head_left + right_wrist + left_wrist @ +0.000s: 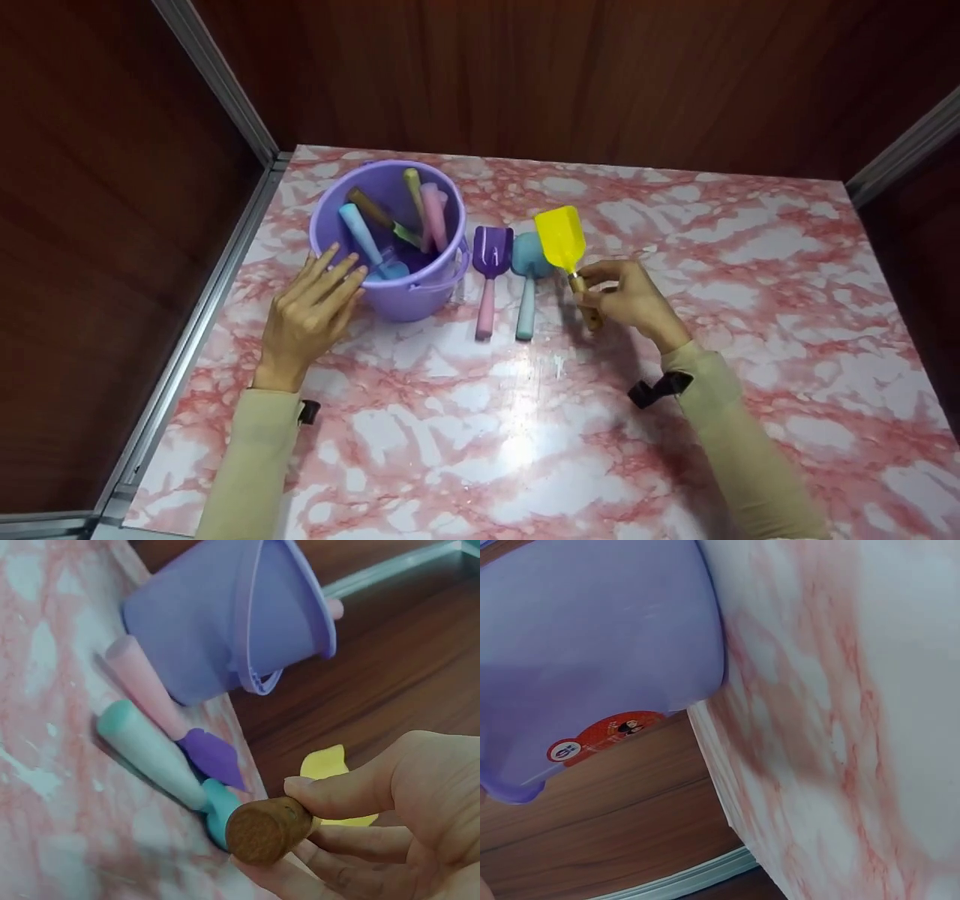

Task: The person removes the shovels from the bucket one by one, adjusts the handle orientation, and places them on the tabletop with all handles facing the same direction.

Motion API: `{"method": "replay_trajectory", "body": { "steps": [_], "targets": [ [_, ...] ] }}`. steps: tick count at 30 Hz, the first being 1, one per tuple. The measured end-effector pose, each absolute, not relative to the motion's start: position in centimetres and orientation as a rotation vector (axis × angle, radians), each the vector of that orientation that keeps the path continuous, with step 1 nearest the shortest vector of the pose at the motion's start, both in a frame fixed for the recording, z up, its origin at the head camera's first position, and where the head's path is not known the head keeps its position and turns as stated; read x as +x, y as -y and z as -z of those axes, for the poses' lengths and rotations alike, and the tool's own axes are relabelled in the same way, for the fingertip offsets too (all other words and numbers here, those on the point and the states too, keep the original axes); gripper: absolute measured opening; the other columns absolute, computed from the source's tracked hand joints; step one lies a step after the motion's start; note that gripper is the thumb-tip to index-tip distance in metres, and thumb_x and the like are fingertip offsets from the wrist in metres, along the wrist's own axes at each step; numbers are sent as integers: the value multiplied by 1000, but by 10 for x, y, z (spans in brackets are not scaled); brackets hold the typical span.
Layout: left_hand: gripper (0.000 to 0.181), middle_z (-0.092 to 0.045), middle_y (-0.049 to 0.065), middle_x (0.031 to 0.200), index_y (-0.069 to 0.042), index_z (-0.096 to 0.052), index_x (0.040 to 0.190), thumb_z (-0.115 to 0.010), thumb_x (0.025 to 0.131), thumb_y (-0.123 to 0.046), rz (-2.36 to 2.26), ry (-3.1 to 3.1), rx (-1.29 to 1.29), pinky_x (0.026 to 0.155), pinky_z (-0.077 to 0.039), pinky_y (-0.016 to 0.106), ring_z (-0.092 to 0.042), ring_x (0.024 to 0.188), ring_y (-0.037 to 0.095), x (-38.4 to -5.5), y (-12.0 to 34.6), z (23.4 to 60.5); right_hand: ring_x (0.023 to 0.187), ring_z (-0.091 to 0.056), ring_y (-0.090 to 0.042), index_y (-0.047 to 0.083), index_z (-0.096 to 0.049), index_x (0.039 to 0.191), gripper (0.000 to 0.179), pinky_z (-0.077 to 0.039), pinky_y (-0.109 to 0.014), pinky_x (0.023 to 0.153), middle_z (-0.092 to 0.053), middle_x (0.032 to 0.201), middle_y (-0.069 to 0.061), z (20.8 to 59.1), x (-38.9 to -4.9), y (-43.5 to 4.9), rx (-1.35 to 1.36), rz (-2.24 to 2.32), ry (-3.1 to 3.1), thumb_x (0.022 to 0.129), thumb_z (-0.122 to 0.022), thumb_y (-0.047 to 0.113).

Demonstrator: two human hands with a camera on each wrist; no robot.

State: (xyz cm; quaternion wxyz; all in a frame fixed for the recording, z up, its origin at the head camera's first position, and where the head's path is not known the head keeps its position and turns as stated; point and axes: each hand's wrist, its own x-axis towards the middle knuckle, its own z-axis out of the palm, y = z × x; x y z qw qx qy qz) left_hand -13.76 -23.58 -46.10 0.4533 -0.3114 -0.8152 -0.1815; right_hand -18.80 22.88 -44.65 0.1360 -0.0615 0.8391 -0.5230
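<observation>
A yellow toy shovel [561, 237] with a wooden handle is pinched between the thumb and fingers of my right hand [626, 296], raised over the table. In the right wrist view the handle's brown end [259, 832] faces the camera. My left hand [311, 311] rests with its fingers spread over the near left rim of a purple bucket [409, 300]. Inside the bucket stand several tools, among them a blue-handled one [362, 234], a brown-handled one [369, 208] and pink handles [433, 214]. The left wrist view shows only the bucket's side, not the fingers clearly.
Beside the bucket lie a purple shovel [493, 251] with a pink handle and a teal tool [527, 300] with a pale handle. The red-and-white marbled table [465, 450] meets dark wooden panels [525, 82] at the back and sides.
</observation>
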Motion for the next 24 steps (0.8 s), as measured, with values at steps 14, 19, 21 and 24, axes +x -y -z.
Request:
{"method": "replay_trajectory", "body": {
  "steps": [14,19,21,24],
  "targets": [
    [25,-78,15,127,-8,-81,122,-68,107,-24,505,1913,-707,111,-56,62,-71,125,41,-142,230,472,94,-71,-16,-6,-57,146,54,-67,-24,77,-62,137,-27,471,-176,-231,89,1630,-2257,98,-77,9],
    [25,-78,15,125,-7,-81,121,-67,107,-23,479,1891,-707,111,-57,61,-72,124,42,-143,229,472,93,-70,-17,-6,-57,148,57,-68,-27,74,-61,137,-27,478,-175,-229,158,1678,-2226,98,-78,9],
    [24,-79,16,124,-7,-81,120,-67,107,-22,467,1879,-711,110,-57,62,-72,123,43,-144,229,471,92,-70,-17,-6,-58,146,55,-68,-27,74,-63,135,-26,481,-175,-229,184,1677,-2236,97,-79,10],
    [25,-78,17,124,-5,-81,120,-66,107,-21,454,1867,-729,110,-58,61,-72,122,44,-145,229,471,90,-70,-17,-6,-61,142,52,-68,-27,73,-64,133,-24,486,-174,-229,204,1661,-2263,97,-79,11]
  ]
}}
